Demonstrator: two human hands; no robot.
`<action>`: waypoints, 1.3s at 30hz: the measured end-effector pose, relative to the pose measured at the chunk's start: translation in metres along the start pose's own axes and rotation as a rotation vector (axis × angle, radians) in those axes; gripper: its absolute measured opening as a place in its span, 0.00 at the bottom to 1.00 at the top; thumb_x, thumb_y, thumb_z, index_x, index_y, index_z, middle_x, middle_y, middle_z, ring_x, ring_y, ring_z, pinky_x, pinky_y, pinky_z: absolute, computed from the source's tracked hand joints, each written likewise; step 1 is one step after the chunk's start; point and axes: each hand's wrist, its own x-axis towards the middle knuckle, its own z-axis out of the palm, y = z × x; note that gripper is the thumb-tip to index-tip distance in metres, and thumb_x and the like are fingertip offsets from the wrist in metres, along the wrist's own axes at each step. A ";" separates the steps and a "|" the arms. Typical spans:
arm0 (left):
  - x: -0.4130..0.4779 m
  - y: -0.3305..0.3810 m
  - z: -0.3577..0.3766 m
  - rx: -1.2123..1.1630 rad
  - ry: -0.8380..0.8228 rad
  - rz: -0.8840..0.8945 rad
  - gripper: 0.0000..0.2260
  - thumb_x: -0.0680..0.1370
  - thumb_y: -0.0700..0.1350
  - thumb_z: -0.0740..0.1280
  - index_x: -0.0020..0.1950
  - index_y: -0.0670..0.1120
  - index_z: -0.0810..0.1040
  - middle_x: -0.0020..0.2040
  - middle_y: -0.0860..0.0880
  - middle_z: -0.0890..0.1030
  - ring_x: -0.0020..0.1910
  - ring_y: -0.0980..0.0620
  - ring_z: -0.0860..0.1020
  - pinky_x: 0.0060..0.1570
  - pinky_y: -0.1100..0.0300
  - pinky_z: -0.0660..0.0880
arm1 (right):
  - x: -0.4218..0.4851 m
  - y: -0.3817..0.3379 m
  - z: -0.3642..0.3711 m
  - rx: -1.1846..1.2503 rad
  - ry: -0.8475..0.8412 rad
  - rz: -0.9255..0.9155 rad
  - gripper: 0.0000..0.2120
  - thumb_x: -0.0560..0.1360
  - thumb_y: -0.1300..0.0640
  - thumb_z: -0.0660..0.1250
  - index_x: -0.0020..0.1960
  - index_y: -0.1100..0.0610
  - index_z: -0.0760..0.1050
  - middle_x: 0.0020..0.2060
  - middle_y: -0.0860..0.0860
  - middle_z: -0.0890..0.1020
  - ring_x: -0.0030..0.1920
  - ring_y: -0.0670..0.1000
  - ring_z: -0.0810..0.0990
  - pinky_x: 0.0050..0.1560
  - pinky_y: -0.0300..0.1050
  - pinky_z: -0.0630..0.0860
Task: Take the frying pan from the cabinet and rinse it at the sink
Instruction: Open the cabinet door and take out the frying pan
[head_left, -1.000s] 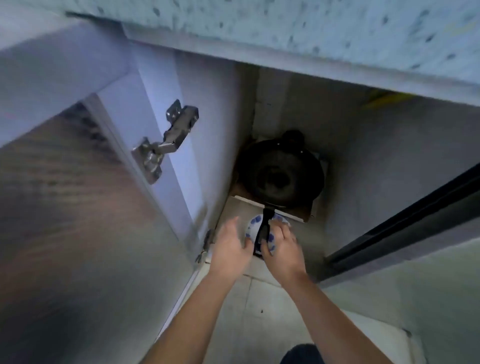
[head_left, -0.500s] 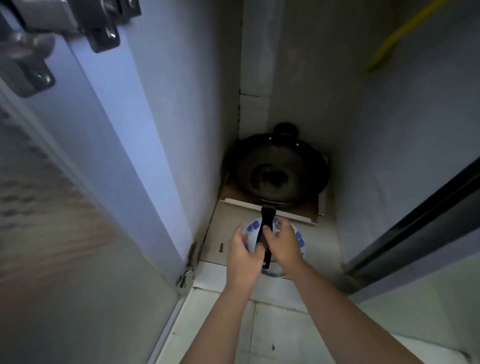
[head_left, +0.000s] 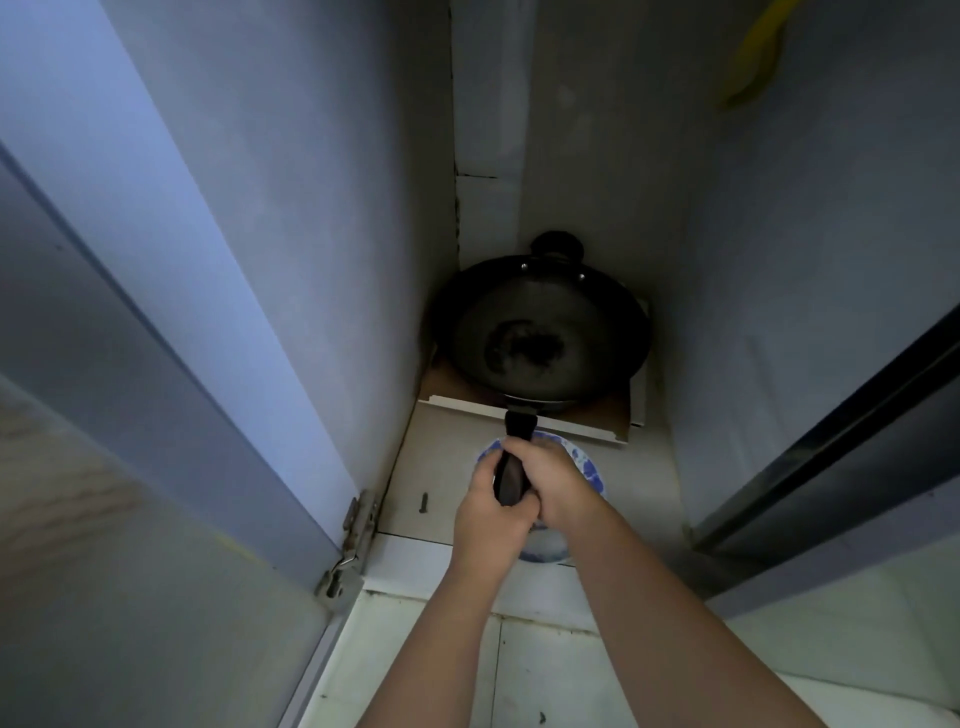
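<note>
Black frying pan (head_left: 540, 332), just one, sits inside the cabinet (head_left: 311, 208) beyond my two hands; left hand (head_left: 488, 514) and right hand (head_left: 558, 486) both curl round its single handle (head_left: 519, 426), over one blue-patterned plate (head_left: 589, 470).

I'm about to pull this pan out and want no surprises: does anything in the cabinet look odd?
What looks like a loose screw lies on the cabinet floor beside the left hand, near the door hinge, fastened to nothing. The frying pan has a dark, patchy stain at its centre.

arms: extended forward; left hand (head_left: 485, 519): grips pan handle (head_left: 519, 423); right hand (head_left: 560, 486): grips pan handle
</note>
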 end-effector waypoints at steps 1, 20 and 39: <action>0.001 0.000 -0.001 -0.014 -0.009 -0.007 0.26 0.73 0.39 0.66 0.70 0.53 0.66 0.55 0.46 0.80 0.48 0.45 0.80 0.44 0.55 0.80 | 0.000 -0.001 0.000 0.017 -0.007 0.015 0.06 0.76 0.57 0.64 0.47 0.61 0.73 0.37 0.58 0.78 0.37 0.54 0.78 0.35 0.43 0.75; 0.004 0.019 0.001 -0.066 0.011 -0.013 0.28 0.72 0.33 0.64 0.69 0.55 0.70 0.52 0.43 0.83 0.38 0.45 0.79 0.21 0.63 0.75 | -0.003 -0.007 0.006 -0.070 0.047 -0.074 0.15 0.77 0.52 0.61 0.59 0.60 0.72 0.49 0.58 0.80 0.50 0.58 0.79 0.53 0.50 0.76; -0.060 0.062 -0.015 0.067 0.001 0.082 0.31 0.69 0.33 0.64 0.70 0.53 0.67 0.50 0.46 0.82 0.36 0.49 0.80 0.27 0.66 0.73 | -0.071 -0.038 0.004 -0.285 0.071 -0.185 0.11 0.75 0.54 0.61 0.50 0.62 0.72 0.32 0.53 0.73 0.33 0.50 0.73 0.29 0.41 0.66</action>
